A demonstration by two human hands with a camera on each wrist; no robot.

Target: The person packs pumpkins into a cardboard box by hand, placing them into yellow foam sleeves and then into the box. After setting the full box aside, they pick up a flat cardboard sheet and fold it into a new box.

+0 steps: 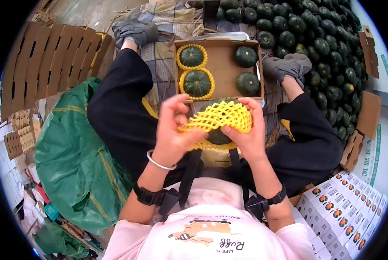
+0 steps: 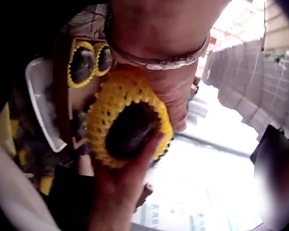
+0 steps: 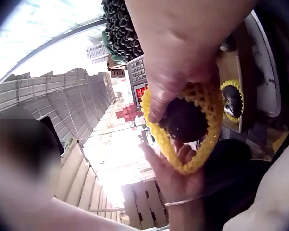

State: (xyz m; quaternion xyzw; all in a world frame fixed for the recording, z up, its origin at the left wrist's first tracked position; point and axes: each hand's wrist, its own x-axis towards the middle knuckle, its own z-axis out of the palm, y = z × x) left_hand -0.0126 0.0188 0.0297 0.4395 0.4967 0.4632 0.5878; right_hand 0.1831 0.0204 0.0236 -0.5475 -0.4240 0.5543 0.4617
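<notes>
Between both hands, over the lap, is a dark green pumpkin (image 1: 218, 137) partly covered by a yellow foam net (image 1: 222, 117). My right hand (image 1: 252, 134) grips the pumpkin through the net, its thumb on the front near the net's opening. On the other side my left hand (image 1: 172, 132), slightly blurred, holds the net's edge; some of its fingers (image 3: 185, 153) show at the opening in the right wrist view. Just beyond lies an open cardboard box (image 1: 224, 78). Two netted pumpkins (image 1: 197, 83) sit in its left side, two bare pumpkins (image 1: 247, 83) in its right.
A large heap of pumpkins (image 1: 322, 45) rises at the far right. Flat-folded cardboard boxes (image 1: 50, 60) stand in a row at far left, with a green tarp-like sack (image 1: 74, 156) nearer. Printed white cartons (image 1: 341, 208) are stacked at near right. The person's legs flank the box.
</notes>
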